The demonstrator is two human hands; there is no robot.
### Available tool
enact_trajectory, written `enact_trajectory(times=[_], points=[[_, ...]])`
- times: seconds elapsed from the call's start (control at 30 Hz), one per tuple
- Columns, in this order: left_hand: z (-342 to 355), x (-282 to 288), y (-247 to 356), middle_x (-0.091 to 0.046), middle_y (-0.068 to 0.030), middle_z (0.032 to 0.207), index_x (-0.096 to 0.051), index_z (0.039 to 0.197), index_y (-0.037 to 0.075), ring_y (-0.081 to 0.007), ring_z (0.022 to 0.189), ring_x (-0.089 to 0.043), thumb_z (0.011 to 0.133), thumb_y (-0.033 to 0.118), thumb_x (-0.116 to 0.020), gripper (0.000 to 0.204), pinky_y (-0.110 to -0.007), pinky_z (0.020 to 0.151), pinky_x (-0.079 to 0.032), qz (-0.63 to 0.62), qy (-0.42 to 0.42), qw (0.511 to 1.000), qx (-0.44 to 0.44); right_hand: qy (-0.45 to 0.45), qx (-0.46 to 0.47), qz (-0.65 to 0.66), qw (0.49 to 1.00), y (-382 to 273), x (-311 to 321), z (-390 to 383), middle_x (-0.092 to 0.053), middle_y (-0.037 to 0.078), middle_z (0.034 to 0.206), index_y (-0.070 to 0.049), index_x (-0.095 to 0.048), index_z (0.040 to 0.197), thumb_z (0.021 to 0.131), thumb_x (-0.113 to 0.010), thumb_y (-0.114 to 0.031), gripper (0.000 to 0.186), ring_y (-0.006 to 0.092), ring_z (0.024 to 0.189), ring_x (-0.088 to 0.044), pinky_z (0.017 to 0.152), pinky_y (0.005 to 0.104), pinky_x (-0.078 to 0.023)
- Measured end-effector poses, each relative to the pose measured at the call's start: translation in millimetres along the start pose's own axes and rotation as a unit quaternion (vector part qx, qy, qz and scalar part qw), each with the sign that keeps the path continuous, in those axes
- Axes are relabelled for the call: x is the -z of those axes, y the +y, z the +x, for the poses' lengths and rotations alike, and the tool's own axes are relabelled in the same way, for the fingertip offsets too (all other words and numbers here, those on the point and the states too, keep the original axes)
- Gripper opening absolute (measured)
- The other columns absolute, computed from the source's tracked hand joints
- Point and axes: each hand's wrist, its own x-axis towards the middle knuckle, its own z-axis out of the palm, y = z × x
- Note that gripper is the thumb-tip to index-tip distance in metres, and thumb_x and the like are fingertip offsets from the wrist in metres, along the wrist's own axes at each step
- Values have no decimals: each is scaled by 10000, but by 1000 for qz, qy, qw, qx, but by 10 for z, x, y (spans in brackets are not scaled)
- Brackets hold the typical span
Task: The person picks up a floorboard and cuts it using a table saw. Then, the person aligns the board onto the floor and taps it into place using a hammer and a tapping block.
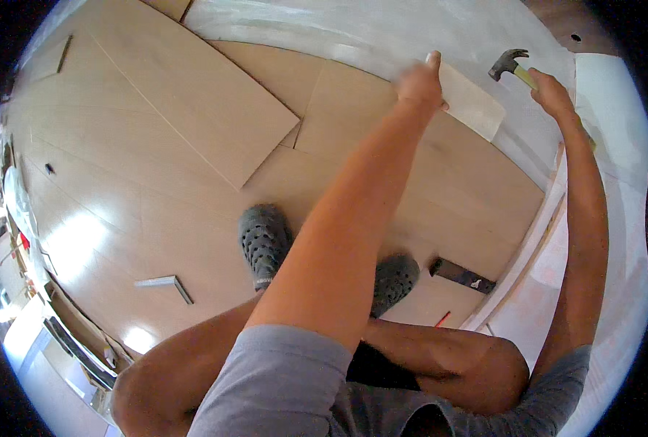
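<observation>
My right hand [554, 96] grips a claw hammer [510, 65] by its yellow-green handle, its dark head raised at the upper right. My left hand [420, 86] reaches forward, closed at the left end of a pale flat board piece [473, 103], with its fingers partly blurred. That piece lies along the far edge of the wood-look floor planks [440, 175], beside the grey subfloor [382, 29]. The hammer head is apart from the board piece.
A loose plank [186, 87] lies over the others at the left. An L-shaped square [167, 282] rests on the floor, and a black tool [461, 275] and red pencil [443, 318] lie near the right wall. My grey shoes [264, 244] stand between them.
</observation>
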Motion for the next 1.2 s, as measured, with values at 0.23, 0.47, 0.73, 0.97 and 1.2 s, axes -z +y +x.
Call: enact_trajectory(times=[0.23,0.47,0.73,0.97,1.2], points=[[16,-66,18,-487,-169,1326,-253,1515,182,-357,1265,-455,586,498,-893,1171,-510,1021,-372,99,74,992,-17,-92,34,-22,995,-83,58,60,-662,208,1069,-80,-554,1267,799,-631,-87,474,379,1006,-642,862,469,-507],[130,-107,-54,-427,-184,1397,-250,1524,178,-383,1285,-436,576,523,-887,1193,-533,1051,-343,96,62,993,-21,-71,52,-3,996,36,-118,174,-661,207,1081,-83,-568,1234,789,-596,-30,449,374,1041,-632,882,467,-506],[107,-386,-12,-371,-215,1474,-237,1534,175,-369,1355,-382,635,605,-820,1155,-534,1079,-328,191,91,974,-78,-93,53,-46,993,-133,-222,-200,-660,202,1011,-78,-587,1117,844,-583,-92,273,377,865,-649,761,485,-516],[79,-580,123,-499,-172,1302,-316,1489,159,-345,1234,-485,640,609,-816,1084,-482,983,-407,257,95,959,-75,18,-29,15,999,20,-225,-45,-695,194,935,-46,-694,951,832,-606,-124,168,368,870,-661,748,491,-511],[170,-637,314,-490,-203,1307,-347,1469,127,-370,1225,-481,633,597,-827,1072,-488,987,-400,255,97,957,-98,-109,-12,-33,993,234,-172,-506,-693,190,925,-57,-679,971,817,-586,-131,194,361,888,-666,748,485,-518]])
